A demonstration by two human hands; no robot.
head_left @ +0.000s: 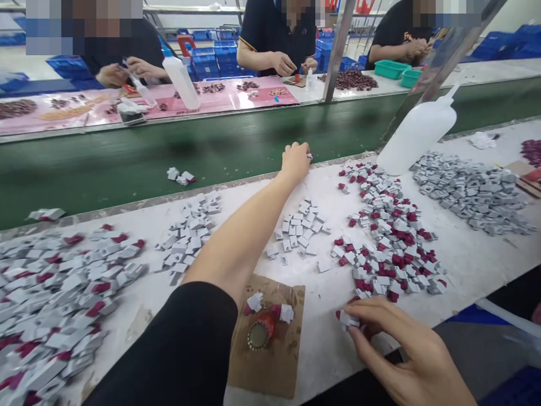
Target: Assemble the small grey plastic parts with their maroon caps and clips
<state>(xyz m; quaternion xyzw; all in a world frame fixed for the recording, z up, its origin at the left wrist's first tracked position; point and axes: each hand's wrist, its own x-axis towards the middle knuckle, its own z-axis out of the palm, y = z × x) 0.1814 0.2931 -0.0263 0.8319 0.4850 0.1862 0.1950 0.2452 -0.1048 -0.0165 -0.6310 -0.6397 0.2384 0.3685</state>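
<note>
My left hand (296, 160) reaches far forward to the belt's near edge, fingers curled down. A small grey-and-maroon piece (310, 156) peeks out at its fingertips; the rest is hidden. Near the table's front, my right hand (397, 344) pinches a grey plastic piece with a maroon part (349, 319) between thumb and fingers. Between my arms lies a cardboard piece (274, 372). On it rest a red bottle cap (261, 331) with a ridged metal rim and two grey-and-maroon pieces (286, 313).
A green conveyor belt (236, 163) runs across, carrying a few pieces (181, 176). Mixed grey-and-maroon heaps (393, 242) lie right and left, plain grey piles (300, 228) between. A white squeeze bottle (418, 132) leans by a metal post. Co-workers (276, 39) sit opposite.
</note>
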